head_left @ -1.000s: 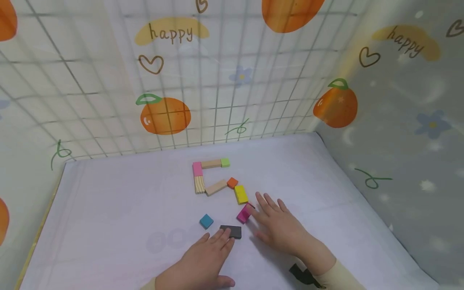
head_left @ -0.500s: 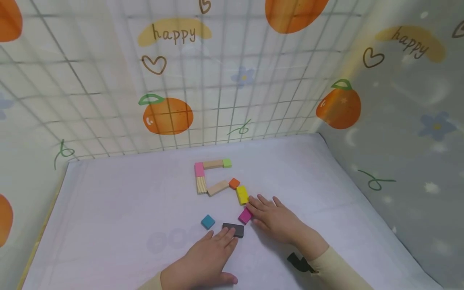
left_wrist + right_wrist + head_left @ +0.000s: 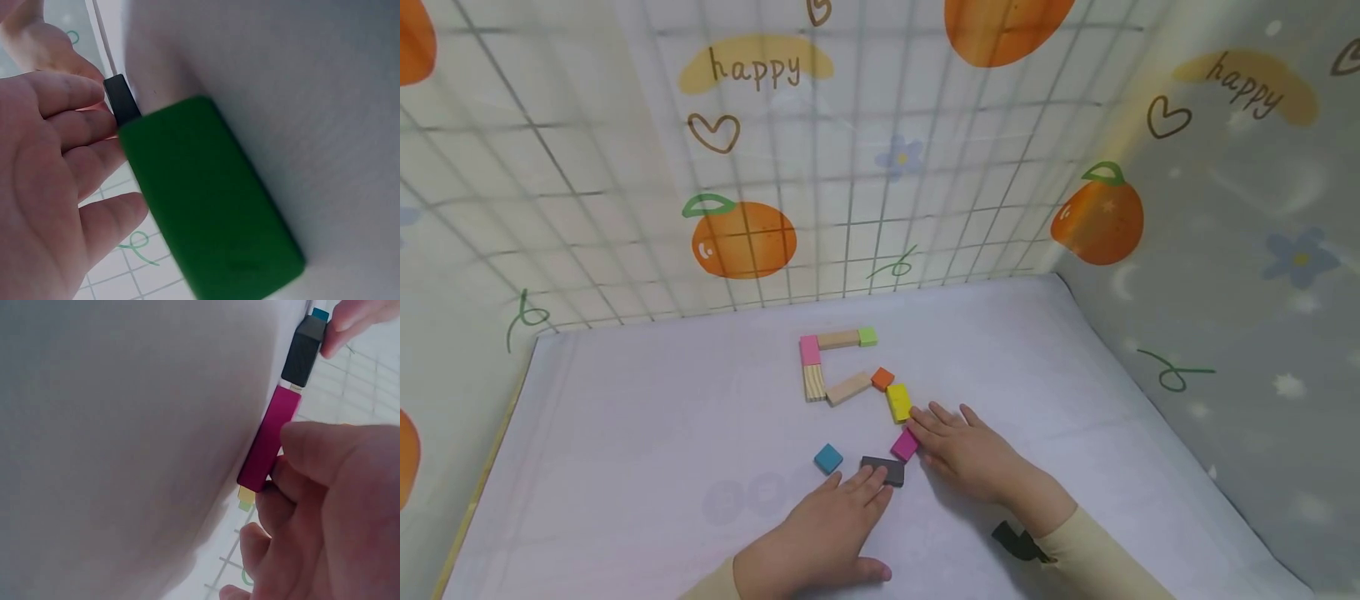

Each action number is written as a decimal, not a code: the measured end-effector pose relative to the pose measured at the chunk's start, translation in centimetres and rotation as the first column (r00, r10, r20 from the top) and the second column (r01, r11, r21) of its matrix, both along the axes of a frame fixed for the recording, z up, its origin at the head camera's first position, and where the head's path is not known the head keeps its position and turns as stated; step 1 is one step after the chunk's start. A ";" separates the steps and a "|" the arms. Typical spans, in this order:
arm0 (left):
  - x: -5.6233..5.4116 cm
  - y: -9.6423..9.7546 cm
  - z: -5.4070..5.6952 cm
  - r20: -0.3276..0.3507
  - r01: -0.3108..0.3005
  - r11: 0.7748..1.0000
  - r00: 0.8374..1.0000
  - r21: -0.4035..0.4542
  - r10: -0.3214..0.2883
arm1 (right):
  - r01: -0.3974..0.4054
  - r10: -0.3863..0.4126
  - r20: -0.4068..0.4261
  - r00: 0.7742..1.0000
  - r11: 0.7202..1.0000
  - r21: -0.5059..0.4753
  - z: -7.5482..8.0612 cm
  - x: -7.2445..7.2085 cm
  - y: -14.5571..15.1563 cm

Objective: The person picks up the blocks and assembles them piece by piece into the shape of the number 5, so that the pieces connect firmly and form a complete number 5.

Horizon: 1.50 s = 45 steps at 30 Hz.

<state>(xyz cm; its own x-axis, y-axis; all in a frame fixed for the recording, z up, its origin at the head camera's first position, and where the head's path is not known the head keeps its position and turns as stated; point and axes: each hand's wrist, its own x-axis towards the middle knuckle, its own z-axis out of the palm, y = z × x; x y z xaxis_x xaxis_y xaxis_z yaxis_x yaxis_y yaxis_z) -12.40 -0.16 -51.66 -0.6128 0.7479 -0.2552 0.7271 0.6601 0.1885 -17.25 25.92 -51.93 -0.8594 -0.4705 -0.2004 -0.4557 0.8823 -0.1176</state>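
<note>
A magenta block (image 3: pixel 905 444) lies just below a yellow block (image 3: pixel 898 403) in the head view. My right hand (image 3: pixel 970 454) holds its right side between thumb and index finger; the right wrist view shows the thumb against that magenta block (image 3: pixel 270 440). My left hand (image 3: pixel 827 525) rests straight fingertips on a black block (image 3: pixel 892 472), just below the magenta one, with its thumb spread away. A blue cube (image 3: pixel 828 458) sits left of the black block. Close to the left wrist camera stands a green block (image 3: pixel 209 200), hidden in the head view.
Farther back, a chain of blocks includes a pink block (image 3: pixel 810 350), a striped block (image 3: pixel 814 383), two plain wooden blocks, a light green cube (image 3: pixel 867 337) and an orange cube (image 3: pixel 882 378). Printed curtains (image 3: pixel 850 150) border the white surface (image 3: pixel 647 433).
My right hand has shifted left and closed in on the magenta block, covering more of it. The black block has slid slightly up towards the magenta one under my left fingertips.
</note>
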 end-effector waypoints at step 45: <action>-1.4 -5.6 0.5 0.118 -0.276 0.961 0.955 0.007 0.273 | 0.049 -0.045 0.067 0.997 0.997 -0.064 0.8 -0.3 -0.4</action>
<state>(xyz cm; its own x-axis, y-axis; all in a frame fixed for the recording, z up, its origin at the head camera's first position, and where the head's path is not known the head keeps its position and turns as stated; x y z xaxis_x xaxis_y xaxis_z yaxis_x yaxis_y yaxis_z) -13.76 -5.72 -51.20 -0.7629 0.5615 -0.3205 0.4911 0.8257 0.2776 -17.51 25.52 -51.11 -0.8669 -0.4436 -0.2274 -0.4030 0.8922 -0.2040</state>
